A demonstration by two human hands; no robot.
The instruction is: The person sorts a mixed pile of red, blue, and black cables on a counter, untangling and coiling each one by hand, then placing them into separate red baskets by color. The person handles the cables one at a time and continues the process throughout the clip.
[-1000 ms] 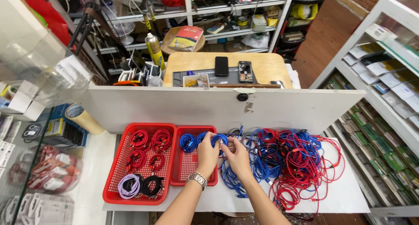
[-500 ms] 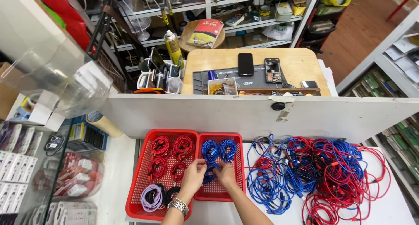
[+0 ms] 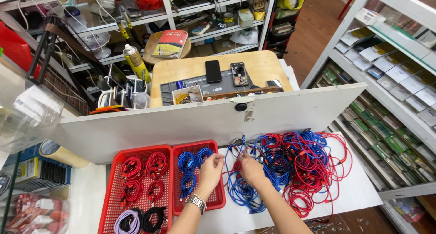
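My left hand (image 3: 211, 168), with a metal watch on its wrist, hovers over the right edge of the small red basket (image 3: 217, 199) that holds coiled blue cables (image 3: 188, 163). Its fingers are bent and I cannot tell whether they hold anything. My right hand (image 3: 251, 170) rests on the left side of a tangled heap of red and blue cables (image 3: 295, 166) on the white counter, fingers curled among the blue strands. A larger red basket (image 3: 111, 202) to the left holds coiled red cables (image 3: 144, 166), plus a purple and a black coil.
A white partition board (image 3: 190, 120) stands behind the baskets. Beyond it is a wooden desk (image 3: 181, 70) with phones and a mat. Shelves of packaged goods (image 3: 395, 79) line the right. Boxes and a tape roll (image 3: 59, 153) sit at left.
Both hands have shifted right, from over the blue-cable basket toward the tangled heap. The camera view has also swung, so the baskets now sit further left.
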